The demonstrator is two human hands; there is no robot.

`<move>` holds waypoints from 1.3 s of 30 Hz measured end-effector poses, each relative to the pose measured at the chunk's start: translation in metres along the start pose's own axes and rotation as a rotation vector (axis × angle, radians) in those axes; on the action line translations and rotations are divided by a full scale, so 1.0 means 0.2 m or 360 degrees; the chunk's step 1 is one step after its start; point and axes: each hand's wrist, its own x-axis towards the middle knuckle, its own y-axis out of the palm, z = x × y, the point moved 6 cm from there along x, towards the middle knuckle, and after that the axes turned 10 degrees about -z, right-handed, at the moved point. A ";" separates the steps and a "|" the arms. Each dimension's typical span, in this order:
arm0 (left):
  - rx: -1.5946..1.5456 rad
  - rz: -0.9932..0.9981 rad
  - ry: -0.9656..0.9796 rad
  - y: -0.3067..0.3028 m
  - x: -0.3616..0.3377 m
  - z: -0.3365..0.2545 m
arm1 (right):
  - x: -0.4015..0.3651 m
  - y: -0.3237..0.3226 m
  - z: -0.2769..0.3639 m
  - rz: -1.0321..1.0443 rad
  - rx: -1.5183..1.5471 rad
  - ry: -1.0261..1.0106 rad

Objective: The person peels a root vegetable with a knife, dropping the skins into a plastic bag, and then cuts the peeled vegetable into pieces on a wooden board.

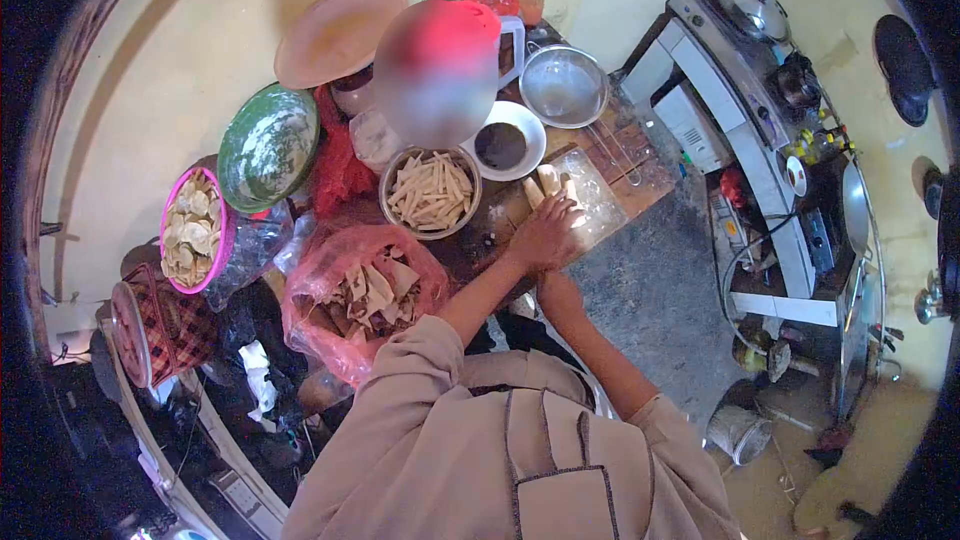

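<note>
My left hand (546, 231) rests with fingers spread on pale, peeled-looking pieces (549, 178) that lie on a whitish board (602, 202) at the table's right end. Just below it, close to the table edge, is my right hand (555, 285); its fingers are largely hidden under my left hand and wrist, and what it holds cannot be made out. To the left stands a metal bowl (431, 192) full of pale cut sticks. Behind the board sits a white bowl (508, 143) with dark contents.
A pink plastic bag (432, 285) of peelings sits left of my forearms. Farther left are a green basin (268, 148) and a pink-rimmed basket (222, 240) of pale slices. A strainer (563, 86) lies at the back. The stove (725, 80) stands at the right.
</note>
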 end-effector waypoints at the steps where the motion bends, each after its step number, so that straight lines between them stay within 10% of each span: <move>1: -0.0084 -0.0063 -0.0035 -0.06 0.01 -0.02 | -0.01 -0.02 0.01 -0.0079 0.0057 0.0056; 4: 0.0141 -0.0817 -0.0457 -0.20 -0.09 0.12 | -0.02 -0.05 0.01 -0.0267 0.0184 0.0135; 29: 0.0512 -0.0190 0.0008 -0.05 0.05 0.31 | -0.01 -0.11 0.06 -0.0078 0.0076 0.0125; 35: 0.0608 -0.0264 -0.0952 -0.26 -0.23 0.20 | 0.02 -0.10 0.02 -0.0108 -0.0036 0.0076; 39: 0.1096 -0.0277 -0.0825 -0.23 -0.48 -0.01 | 0.05 -0.09 0.04 -0.0333 -0.0048 -0.0202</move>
